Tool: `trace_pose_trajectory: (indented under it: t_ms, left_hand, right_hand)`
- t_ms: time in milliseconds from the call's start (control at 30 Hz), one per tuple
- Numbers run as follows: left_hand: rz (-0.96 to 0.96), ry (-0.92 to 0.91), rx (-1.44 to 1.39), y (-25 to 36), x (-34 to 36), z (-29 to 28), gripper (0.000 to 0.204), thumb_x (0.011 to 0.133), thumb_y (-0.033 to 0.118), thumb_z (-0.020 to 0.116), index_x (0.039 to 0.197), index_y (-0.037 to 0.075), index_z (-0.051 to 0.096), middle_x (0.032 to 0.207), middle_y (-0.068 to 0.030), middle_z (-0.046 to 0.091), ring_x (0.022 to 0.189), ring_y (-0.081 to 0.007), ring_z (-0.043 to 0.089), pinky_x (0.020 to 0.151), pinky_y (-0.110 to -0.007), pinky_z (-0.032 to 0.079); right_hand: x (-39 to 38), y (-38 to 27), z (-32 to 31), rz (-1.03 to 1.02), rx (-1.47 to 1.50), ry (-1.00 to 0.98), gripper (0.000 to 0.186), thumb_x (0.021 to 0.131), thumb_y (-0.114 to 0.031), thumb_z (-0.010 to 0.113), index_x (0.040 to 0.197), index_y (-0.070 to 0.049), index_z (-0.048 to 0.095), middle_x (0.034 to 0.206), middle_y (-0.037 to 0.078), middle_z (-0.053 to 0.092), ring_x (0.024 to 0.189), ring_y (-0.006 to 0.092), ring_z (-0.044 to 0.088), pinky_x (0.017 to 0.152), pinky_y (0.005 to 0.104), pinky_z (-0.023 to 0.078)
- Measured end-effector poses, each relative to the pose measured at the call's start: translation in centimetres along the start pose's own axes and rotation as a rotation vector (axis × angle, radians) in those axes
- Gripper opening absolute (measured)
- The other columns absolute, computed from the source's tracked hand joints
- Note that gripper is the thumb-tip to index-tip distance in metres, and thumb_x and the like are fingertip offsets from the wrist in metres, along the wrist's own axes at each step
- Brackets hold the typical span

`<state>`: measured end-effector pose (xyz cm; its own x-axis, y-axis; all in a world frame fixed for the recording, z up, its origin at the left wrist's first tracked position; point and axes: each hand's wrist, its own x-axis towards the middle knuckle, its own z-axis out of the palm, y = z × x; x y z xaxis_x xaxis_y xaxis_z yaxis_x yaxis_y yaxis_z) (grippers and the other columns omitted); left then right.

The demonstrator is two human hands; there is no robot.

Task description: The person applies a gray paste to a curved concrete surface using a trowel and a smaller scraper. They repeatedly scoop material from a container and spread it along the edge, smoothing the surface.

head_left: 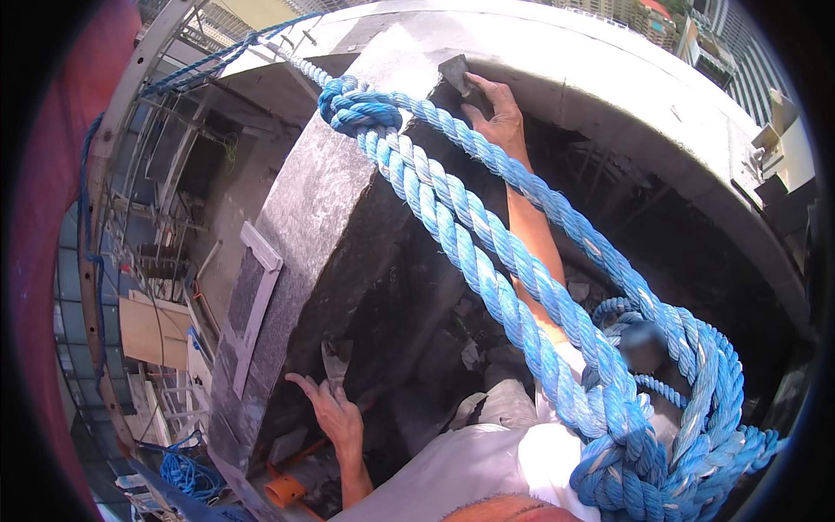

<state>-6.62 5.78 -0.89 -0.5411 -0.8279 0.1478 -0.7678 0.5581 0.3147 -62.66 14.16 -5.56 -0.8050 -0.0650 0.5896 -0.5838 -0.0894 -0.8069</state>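
Observation:
My right hand (497, 117), arm stretched forward beneath the ropes, is closed on a small grey scraper (453, 73). Its blade is at the far top edge of the concrete wall (304, 209). Lower and to the left, my left hand (335, 416) grips a second scraper (337, 358), one finger sticking out to the side. That blade points up against the wall's shaded face. The handles of both tools are mostly hidden by my fingers. Thick blue rope (487, 283) runs from a knot (358, 106) at the wall top down past my right arm.
More rope is bunched in a large knot (622, 461) at lower right. A pale flat bar (252, 326) lies against the wall's lit face. Left of the wall are a metal frame (103, 174), a deep drop and a blue rope coil (187, 474). A curved white parapet (591, 61) lies ahead.

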Motion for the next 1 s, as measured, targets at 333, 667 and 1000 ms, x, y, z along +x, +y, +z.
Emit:
trace_pose_trajectory:
  t_ms: [333,667,1000]
  left_hand:
    - [-0.024,-0.009,-0.003,0.2,0.1,-0.1,0.027,0.103,-0.007,0.062,0.127,-0.018,0.068,0.185,-0.0382,0.005,0.160,-0.0572,0.042,0.130,-0.053,0.042]
    - [-0.002,-0.003,0.023,-0.1,-0.1,0.0,0.027,0.102,-0.009,0.062,0.127,-0.018,0.068,0.183,-0.0417,0.007,0.158,-0.0593,0.044,0.128,-0.053,0.044]
    - [0.012,-0.003,0.036,-0.1,0.1,0.0,0.024,0.102,-0.009,0.062,0.123,-0.020,0.067,0.182,-0.0443,0.009,0.157,-0.0604,0.044,0.128,-0.054,0.045]
  right_hand:
    - [-1.5,-1.1,-2.4,0.126,-0.099,-0.037,0.051,0.094,-0.004,0.081,0.144,-0.012,0.078,0.130,0.019,0.075,0.124,0.0373,0.074,0.110,0.0441,0.057]
    - [-2.5,-5.4,-4.7,0.001,-0.199,-0.373,0.043,0.097,-0.020,0.079,0.139,-0.008,0.082,0.109,0.016,0.069,0.099,0.0310,0.072,0.091,0.0438,0.060]
    - [-1.6,-1.6,-0.6,0.056,-0.133,0.104,0.045,0.099,-0.012,0.083,0.143,-0.014,0.081,0.123,0.017,0.071,0.112,0.0343,0.073,0.099,0.0446,0.060]
